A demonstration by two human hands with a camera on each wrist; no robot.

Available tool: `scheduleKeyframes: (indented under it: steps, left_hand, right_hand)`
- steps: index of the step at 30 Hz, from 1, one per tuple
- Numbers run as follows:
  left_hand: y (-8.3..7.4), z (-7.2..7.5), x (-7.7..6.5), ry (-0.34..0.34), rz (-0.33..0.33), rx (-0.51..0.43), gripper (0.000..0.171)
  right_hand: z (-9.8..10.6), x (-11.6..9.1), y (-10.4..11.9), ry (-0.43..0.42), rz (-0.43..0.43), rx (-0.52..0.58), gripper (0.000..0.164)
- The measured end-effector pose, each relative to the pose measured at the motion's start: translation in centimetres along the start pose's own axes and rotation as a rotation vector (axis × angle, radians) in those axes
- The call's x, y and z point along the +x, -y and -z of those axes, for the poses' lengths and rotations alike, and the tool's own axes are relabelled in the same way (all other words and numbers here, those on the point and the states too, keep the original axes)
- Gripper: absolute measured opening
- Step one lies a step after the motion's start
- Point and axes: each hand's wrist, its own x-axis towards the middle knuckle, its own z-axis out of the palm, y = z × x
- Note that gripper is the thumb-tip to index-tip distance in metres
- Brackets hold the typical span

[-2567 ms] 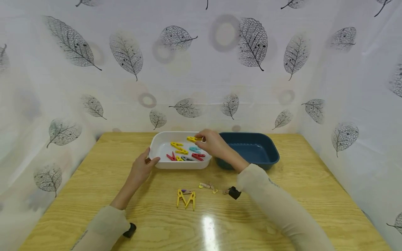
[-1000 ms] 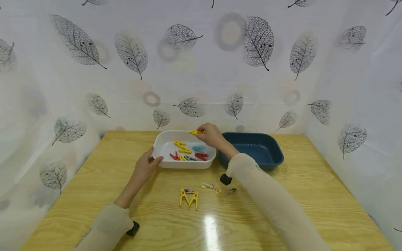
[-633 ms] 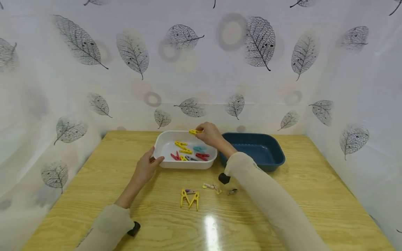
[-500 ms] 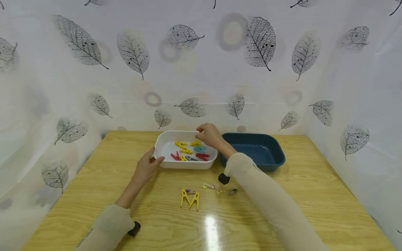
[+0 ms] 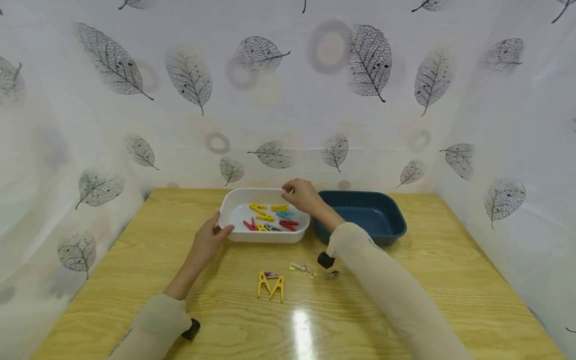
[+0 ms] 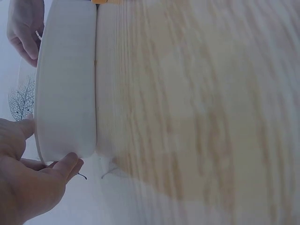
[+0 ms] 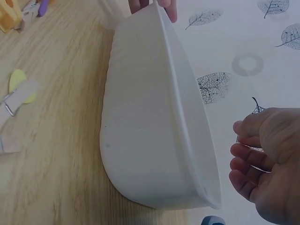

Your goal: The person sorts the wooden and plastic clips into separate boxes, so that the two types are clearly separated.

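Checking the fingers first from my station, I saw those of the right hand (image 5: 302,195) loosely bent, with small gaps between the tips and only air inside their curve. That hand hung above the right rear part of the white tray (image 5: 258,238) — in the right wrist view it was apart from the rim. The left hand (image 5: 209,237) was clamped on the tray's left end, its thumb and fingers round the near corner. Below and just left of the right fingertips, a yellow peg (image 5: 279,208) lay on the tray floor, with a teal peg (image 5: 283,214) close in front of it. Toward the tray's front wall I made out a right-hand red peg (image 5: 288,223), a grey peg (image 5: 272,228) and a left-hand red peg (image 5: 249,225), with other yellow pegs (image 5: 265,218) among and behind them. Just right of the white tray sat a blue tray (image 5: 364,217), partly covered by the right forearm. On the wooden table (image 5: 382,320) in front, two yellow pegs (image 5: 277,287) lay with legs spread, a purple-tipped peg (image 5: 272,275) just behind them; to the right were pale pegs with yellow ends (image 5: 302,268) and a small dark-tipped peg (image 5: 332,275). Beyond everything hung a leaf-printed cloth (image 5: 288,115).
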Motion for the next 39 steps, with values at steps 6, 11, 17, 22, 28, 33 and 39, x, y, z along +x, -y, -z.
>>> scheduleKeyframes:
  steps: [6, 11, 17, 22, 28, 33, 39]
  left_hand:
    - [-0.2, 0.0, -0.1, 0.003, 0.009, 0.004, 0.072]
    - [-0.2, 0.1, -0.2, 0.003, -0.003, 0.001, 0.072]
    - [-0.3, -0.1, -0.2, -0.023, -0.045, 0.01, 0.073]
    - [-0.2, -0.1, -0.2, -0.017, -0.033, 0.013, 0.074]
    - [-0.3, -0.1, -0.2, 0.008, 0.0, 0.007, 0.072]
    - [-0.4, -0.1, -0.1, 0.01, 0.01, 0.011, 0.073]
    - [-0.2, -0.1, -0.1, 0.013, 0.006, 0.022, 0.073]
  right_hand:
    - [0.4, -1.6, 0.7, -0.021, 0.02, 0.036, 0.03]
    - [0.7, -3.2, 1.5, -0.042, 0.073, 0.089, 0.029]
    - [1.0, -5.0, 2.0, -0.048, 0.146, 0.101, 0.026]
    - [1.1, -6.7, 2.4, -0.029, 0.156, 0.112, 0.027]
    - [1.1, -9.3, 2.8, -0.02, 0.141, 0.16, 0.027]
    - [0.8, -11.4, 2.9, -0.02, 0.134, 0.206, 0.025]
    - [0.4, -13.7, 2.9, -0.013, 0.129, 0.249, 0.024]
